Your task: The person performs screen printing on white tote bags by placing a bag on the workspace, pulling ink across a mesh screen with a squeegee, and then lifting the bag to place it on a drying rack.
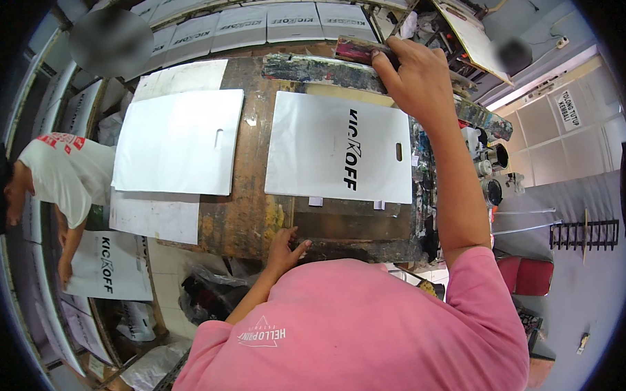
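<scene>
**Two Bags on the Bench, One Squeegee in Hand**

Your right hand (pixel 415 71) was closed around one paint-stained squeegee (pixel 357 50). Just below those fingers lay one printed white bag (pixel 339 150); a second, blank white bag (pixel 180 141) lay well to their left. Your left hand (pixel 285 248) rested, fingers spread, on the worn table's (pixel 255 204) near edge. Beyond, one co-worker (pixel 57 177) bent over another printed bag (pixel 108 266).

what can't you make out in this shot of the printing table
- Head view: the squeegee is partly covered by the right hand, so its blade edge is hidden.
- The left hand fingertips rest on the table's near edge; the pink shirt hides the wrist.
- Two blurred patches cover spots near the top.
</scene>
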`<act>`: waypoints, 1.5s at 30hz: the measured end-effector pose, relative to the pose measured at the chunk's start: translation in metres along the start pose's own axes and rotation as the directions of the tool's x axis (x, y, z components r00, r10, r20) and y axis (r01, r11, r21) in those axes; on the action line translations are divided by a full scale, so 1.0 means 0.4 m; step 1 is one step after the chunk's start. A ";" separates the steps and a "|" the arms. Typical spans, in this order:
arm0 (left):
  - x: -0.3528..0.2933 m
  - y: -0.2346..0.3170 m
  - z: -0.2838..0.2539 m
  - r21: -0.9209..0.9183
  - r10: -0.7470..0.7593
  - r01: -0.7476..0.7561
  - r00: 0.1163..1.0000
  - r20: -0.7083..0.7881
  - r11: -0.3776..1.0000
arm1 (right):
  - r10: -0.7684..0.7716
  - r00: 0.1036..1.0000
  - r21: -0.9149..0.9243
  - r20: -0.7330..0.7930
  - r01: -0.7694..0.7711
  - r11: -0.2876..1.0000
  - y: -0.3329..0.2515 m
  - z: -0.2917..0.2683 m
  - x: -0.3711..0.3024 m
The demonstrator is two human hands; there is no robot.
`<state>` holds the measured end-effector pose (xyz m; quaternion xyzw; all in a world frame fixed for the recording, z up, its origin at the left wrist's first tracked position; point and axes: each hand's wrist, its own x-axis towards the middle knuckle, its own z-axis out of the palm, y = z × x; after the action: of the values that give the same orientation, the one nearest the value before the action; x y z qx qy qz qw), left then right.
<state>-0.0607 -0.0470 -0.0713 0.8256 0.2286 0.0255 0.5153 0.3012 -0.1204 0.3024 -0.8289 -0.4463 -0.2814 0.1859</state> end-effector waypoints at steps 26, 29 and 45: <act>0.219 0.473 -0.273 -0.676 0.157 -0.212 0.977 -0.142 0.706 | -0.018 0.999 -0.012 -0.046 0.017 1.000 -0.033 0.006 -0.100; 0.203 0.415 -0.250 -0.655 0.043 -0.113 0.992 -0.121 0.747 | -0.024 0.999 -0.028 -0.033 0.023 0.999 -0.031 0.008 -0.100; 0.070 0.405 -0.223 -0.960 -0.268 0.280 0.925 0.270 -0.002 | -0.132 0.794 0.157 0.593 0.047 0.987 -0.087 0.126 -0.525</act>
<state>-0.0034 -0.0198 0.1049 0.1882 0.3019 0.0701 0.9319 0.1939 -0.2071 0.1326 -0.8388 -0.5388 0.0182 0.0762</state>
